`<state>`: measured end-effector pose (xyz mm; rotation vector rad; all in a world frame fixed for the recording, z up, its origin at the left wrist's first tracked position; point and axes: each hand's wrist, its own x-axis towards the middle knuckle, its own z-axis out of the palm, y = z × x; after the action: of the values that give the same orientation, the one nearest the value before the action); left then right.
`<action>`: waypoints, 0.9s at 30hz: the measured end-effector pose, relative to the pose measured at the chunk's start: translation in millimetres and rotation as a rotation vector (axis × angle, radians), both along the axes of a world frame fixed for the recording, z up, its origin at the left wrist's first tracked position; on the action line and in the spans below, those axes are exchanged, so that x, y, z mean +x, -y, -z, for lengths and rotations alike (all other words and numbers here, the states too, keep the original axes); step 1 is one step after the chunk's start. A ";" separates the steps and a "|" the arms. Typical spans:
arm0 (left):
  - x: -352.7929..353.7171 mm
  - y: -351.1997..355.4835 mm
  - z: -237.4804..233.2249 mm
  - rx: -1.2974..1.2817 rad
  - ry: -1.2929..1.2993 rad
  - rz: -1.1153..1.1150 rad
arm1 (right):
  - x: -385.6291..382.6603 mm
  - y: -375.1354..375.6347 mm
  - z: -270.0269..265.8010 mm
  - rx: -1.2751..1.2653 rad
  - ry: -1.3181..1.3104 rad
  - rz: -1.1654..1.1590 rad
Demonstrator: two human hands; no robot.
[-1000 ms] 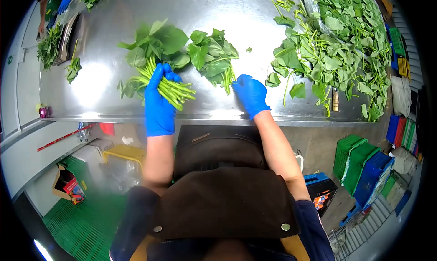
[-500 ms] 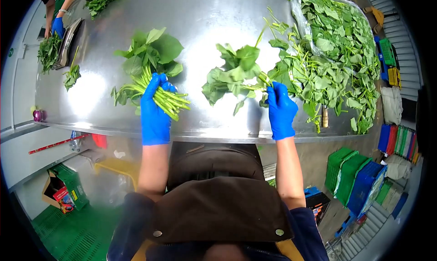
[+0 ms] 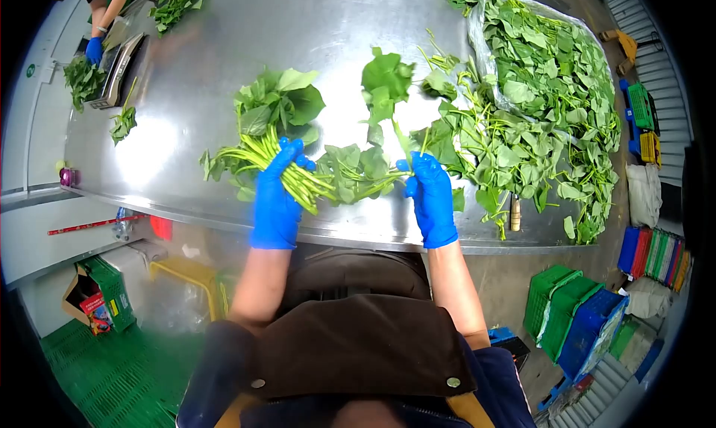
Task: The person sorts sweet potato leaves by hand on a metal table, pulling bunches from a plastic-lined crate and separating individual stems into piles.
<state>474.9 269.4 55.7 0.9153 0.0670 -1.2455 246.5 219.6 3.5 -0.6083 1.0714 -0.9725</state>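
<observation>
While the left hand (image 3: 277,198) is staying clenched round the bunch of greens (image 3: 272,118), the right hand (image 3: 431,197) is bringing finger-pinched sprigs (image 3: 354,172) across from the loose pile (image 3: 537,122), enlarging that bunch.

Bright overhead glare, fisheye-warped dark edges

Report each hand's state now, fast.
Left hand: closed around the stems of the big bunch of greens.
Right hand: closed on the stems of a smaller bunch.

Your left hand (image 3: 276,204) grips a bunch (image 3: 272,122) by its stems on the table (image 3: 335,25); your right hand (image 3: 431,197) holds greens (image 3: 356,176) touching it, with a pile (image 3: 537,107) to the right.
</observation>
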 end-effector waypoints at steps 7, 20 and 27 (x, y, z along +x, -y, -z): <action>-35.7 19.6 23.4 0.116 0.109 0.013 | 6.7 1.4 -15.2 0.064 0.110 -0.150; -53.9 30.5 14.2 0.082 0.154 -0.014 | 27.5 7.1 -8.7 -0.185 -0.009 0.152; -63.5 34.3 24.2 0.100 0.202 0.032 | 32.0 -5.9 -12.1 -0.614 -0.678 -0.158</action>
<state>411.4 235.1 31.5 1.1287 -0.0461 -1.1817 278.6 225.6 15.5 -1.5844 1.2791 -0.9764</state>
